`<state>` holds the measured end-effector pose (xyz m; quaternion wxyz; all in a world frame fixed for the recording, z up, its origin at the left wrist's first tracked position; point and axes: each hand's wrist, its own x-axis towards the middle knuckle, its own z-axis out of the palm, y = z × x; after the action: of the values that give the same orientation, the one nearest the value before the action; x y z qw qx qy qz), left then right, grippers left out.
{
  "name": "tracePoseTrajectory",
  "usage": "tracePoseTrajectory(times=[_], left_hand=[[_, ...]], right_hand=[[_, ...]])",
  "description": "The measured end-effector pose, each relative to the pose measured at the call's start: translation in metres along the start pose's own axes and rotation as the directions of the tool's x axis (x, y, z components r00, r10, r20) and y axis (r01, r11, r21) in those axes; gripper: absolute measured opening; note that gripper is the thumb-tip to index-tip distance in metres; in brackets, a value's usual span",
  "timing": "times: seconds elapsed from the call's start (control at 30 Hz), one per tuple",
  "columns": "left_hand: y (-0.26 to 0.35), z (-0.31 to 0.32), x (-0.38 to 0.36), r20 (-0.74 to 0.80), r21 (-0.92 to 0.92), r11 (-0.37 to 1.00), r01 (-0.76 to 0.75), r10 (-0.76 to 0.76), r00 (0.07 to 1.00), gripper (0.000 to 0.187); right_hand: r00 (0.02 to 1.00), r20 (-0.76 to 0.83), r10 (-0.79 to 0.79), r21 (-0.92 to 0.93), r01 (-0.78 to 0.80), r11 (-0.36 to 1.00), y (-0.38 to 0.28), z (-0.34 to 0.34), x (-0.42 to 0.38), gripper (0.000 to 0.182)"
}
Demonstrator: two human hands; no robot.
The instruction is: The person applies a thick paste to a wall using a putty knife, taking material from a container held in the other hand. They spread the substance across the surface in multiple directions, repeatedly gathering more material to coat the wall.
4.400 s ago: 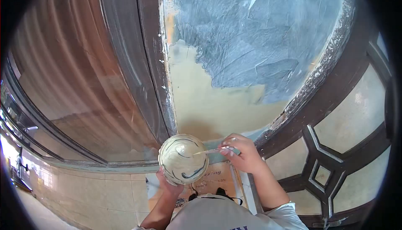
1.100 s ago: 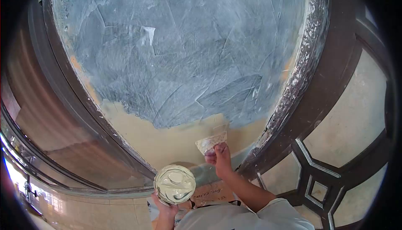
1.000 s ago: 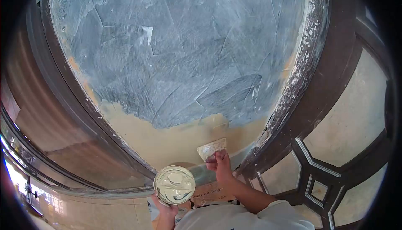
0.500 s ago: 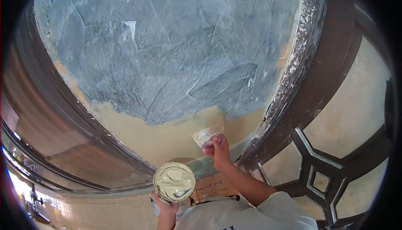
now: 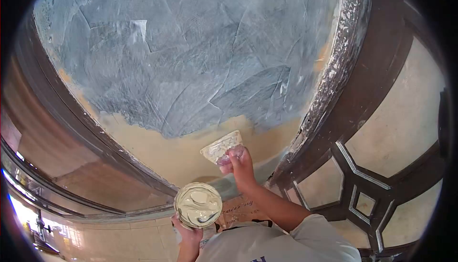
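My left hand [image 5: 190, 232] grips a round tub of cream-coloured putty [image 5: 198, 204] from below and the side, its open top facing up. Smooth swirls mark the putty. In my right hand [image 5: 237, 162] is a putty knife [image 5: 222, 148], its broad blade smeared with cream putty. Fingers wrap around its handle, and the blade overlaps the cream band low on the wall [image 5: 205, 61]. Above that band, the wall is blue-grey with streaks and trowel lines. The cream coat [image 5: 152, 150] runs along the bottom with an uneven upper edge.
A chipped, paint-flecked frame edge [image 5: 334, 71] borders the wall on the right. Beyond it stands a dark wooden door [image 5: 355, 119] with pale panels. Dark trim [image 5: 95, 133] curves along the left. Below are pale floor tiles [image 5: 119, 240] and brown cardboard with writing [image 5: 236, 209].
My right hand has moved left and slightly up with the putty knife, whose blade is now tilted differently. The tub in my left hand has stayed nearly still; the view has shifted slightly.
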<state>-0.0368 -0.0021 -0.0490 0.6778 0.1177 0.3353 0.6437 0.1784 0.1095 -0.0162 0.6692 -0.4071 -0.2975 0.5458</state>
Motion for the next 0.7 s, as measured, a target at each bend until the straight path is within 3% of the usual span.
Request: tracePoseTrajectory(times=[0.13, 0.23, 0.3, 0.43, 0.5, 0.7], left_hand=[[0.0, -0.001, -0.003, -0.037, 0.023, 1.0, 0.0, 0.001, 0.999, 0.065], [0.0, -0.005, -0.003, -0.066, 0.062, 0.998, -0.029, 0.033, 0.997, 0.067], [0.002, -0.007, -0.005, -0.06, 0.04, 0.999, -0.026, 0.028, 0.998, 0.067], [-0.002, -0.023, -0.004, -0.02, 0.012, 0.999, -0.03, 0.03, 0.999, 0.067], [-0.003, -0.025, -0.004, -0.015, 0.018, 0.999, -0.028, 0.028, 0.999, 0.067], [0.002, -0.012, -0.014, -0.013, -0.024, 1.0, -0.019, 0.019, 1.0, 0.068]], right_hand=[[0.996, -0.083, -0.024, 0.004, 0.024, 1.0, 0.057, -0.03, 0.01, 0.029], [0.99, -0.132, 0.051, 0.024, -0.048, 0.999, 0.114, -0.072, -0.005, 0.031], [0.973, -0.113, 0.202, 0.0, -0.203, 0.979, 0.111, -0.077, -0.02, 0.025], [0.982, 0.07, 0.176, 0.061, -0.18, 0.982, 0.078, -0.053, -0.02, 0.022], [1.0, 0.015, 0.016, 0.017, -0.016, 1.0, 0.049, -0.027, -0.014, 0.02], [0.995, 0.047, -0.093, 0.163, 0.084, 0.983, -0.026, 0.022, 0.003, 0.024]])
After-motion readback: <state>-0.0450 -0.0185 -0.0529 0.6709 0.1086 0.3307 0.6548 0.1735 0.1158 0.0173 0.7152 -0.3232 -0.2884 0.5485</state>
